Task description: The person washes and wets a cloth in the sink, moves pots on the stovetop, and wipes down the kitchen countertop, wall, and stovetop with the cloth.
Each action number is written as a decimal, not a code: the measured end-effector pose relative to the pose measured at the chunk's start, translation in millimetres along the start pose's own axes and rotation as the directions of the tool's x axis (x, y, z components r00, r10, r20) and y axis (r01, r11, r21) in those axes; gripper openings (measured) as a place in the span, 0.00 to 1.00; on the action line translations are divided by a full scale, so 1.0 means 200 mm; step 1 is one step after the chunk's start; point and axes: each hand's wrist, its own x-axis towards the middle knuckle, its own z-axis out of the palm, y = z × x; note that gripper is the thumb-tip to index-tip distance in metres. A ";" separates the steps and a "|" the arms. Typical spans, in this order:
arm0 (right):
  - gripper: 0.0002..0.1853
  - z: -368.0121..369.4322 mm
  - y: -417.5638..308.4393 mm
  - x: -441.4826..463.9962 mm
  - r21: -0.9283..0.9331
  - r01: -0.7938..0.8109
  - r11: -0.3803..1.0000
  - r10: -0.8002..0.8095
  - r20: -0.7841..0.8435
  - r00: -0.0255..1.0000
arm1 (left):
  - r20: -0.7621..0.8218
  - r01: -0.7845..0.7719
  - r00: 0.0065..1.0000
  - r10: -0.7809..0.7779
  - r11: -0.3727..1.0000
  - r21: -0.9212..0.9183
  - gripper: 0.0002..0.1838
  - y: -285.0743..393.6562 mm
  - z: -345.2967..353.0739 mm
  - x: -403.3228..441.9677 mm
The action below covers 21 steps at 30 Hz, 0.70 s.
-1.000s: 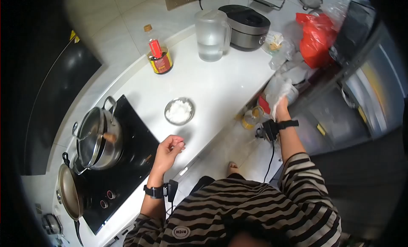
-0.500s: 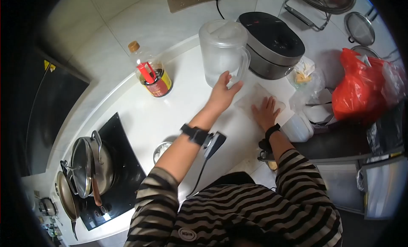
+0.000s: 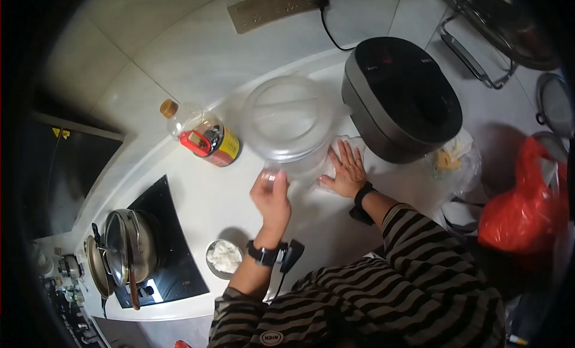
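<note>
A translucent lidded pitcher (image 3: 287, 117) stands on the white counter, somewhat blurred. My left hand (image 3: 271, 201) is at its near side, fingers curled closed around what looks like the handle. Just right of the pitcher, my right hand (image 3: 347, 174) lies flat with fingers spread on a whitish cloth (image 3: 357, 145), which it presses against the counter. The palm covers part of the cloth. Below my left forearm sits a small bowl (image 3: 209, 265) of white, crumbly-looking food (image 3: 226, 256).
A black rice cooker (image 3: 404, 99) stands at the back right. Left of the pitcher is a bottle of dark liquid (image 3: 209, 141) with a red handle. A lidded pot (image 3: 129, 246) and a pan (image 3: 96, 267) are on the black cooktop (image 3: 173, 252). A red plastic bag (image 3: 518, 210) lies far right.
My left hand has closed at the pitcher, whose handle has turned from the right to the near side. My right hand and the cloth have moved left towards it. The view has shifted too.
</note>
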 end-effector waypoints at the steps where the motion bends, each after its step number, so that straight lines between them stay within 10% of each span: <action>1: 0.45 0.01 0.02 0.02 0.012 0.009 1.000 -0.009 -0.027 1.000 | -0.069 0.054 0.996 -0.058 0.997 -0.059 0.13 0.02 -0.01 -0.02; 12: 0.38 0.22 0.09 1.04 0.087 -0.315 0.945 0.326 -0.299 0.897 | -0.362 0.139 0.913 -0.187 0.978 -0.155 0.16 0.07 -0.49 -0.34; 17: 0.39 0.21 -0.06 1.41 0.054 -0.394 0.917 0.395 -0.240 0.887 | -0.371 0.143 0.924 -0.092 0.983 0.112 0.23 0.08 -0.73 -0.53; 21: 0.38 0.27 -0.43 1.30 -0.024 0.076 0.997 -0.079 -0.129 0.988 | -0.439 0.174 0.897 -0.053 0.955 0.240 0.30 0.14 -0.68 -0.49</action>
